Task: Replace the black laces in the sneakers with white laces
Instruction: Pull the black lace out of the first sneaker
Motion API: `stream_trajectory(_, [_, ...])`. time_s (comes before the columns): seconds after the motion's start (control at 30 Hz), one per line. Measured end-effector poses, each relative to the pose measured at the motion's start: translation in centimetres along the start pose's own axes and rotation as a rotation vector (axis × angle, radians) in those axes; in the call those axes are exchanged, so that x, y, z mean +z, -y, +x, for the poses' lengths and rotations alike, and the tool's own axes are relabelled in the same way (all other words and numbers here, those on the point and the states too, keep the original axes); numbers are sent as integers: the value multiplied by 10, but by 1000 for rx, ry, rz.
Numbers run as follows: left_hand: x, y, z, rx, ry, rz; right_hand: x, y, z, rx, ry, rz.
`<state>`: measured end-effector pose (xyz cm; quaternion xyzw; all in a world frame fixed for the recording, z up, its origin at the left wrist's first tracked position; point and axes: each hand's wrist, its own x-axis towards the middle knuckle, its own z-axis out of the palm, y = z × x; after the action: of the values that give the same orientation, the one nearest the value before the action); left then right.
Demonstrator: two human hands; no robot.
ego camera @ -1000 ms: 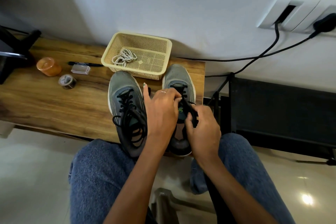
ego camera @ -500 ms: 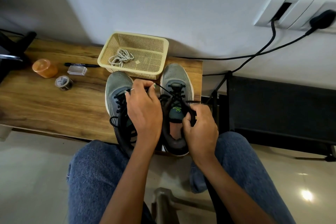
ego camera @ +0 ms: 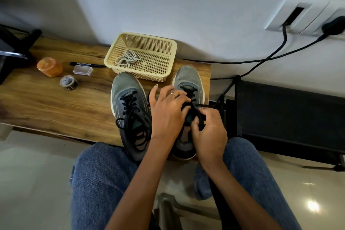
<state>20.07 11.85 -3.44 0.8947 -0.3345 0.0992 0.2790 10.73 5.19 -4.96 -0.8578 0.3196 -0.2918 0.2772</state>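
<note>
Black lace point(ego camera: 196, 110) half-threaded through grey sneaker point(ego camera: 188, 78).

The left hand point(ego camera: 168, 112) has swung back from the left sneaker point(ego camera: 130, 106) to the right sneaker point(ego camera: 188, 89), fingers point(ego camera: 182, 97) again on its black lace point(ego camera: 197, 115), which the right hand point(ego camera: 209, 132) has drawn lower.

Wooden table point(ego camera: 56, 102) w/ 2 grey sneakers at 3 o'clock end: left sneaker point(ego camera: 128, 102), right sneaker point(ego camera: 188, 78). Cream basket point(ego camera: 168, 56) at 12 from them. Toward 9: black pen point(ego camera: 82, 64), clear box point(ego camera: 82, 70), tape roll point(ego camera: 68, 82), orange jar point(ego camera: 49, 66).
</note>
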Motion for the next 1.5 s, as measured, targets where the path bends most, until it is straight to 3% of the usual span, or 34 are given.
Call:
stream_trajectory(0.17, [3,-2,0,7,-32,-9,-1,0,1,23,1,6])
stream_trajectory(0.3, [2,-10,-4,-133,-39,-159,0,2,0,31,-11,2])
stream_trajectory(0.57, [-6,-10,3,-382,-253,-303,1,1,-1,32,-28,1])
stream_trajectory(0.7, [-28,1,15,-580,-502,-462,-1,-4,0,86,-32,26])
stream_trajectory(0.77, [-37,12,16,-626,-545,-496,-3,-6,0,105,-45,26])
stream_trajectory(0.93, [-34,13,9,-553,-206,-286,-3,-3,0,66,-14,12])
stream_trajectory(1.13, [-31,9,8,-291,-34,-190,-5,5,2,28,45,-33])
stream_trajectory(1.2, [-29,9,7,-218,94,-106,-6,7,7,20,85,-44])
stream_trajectory(1.33, [-24,11,0,-136,388,15,-2,11,22,-142,162,-99])
stream_trajectory(1.5, [-23,5,-1,-142,500,-31,8,7,35,-334,164,-206])
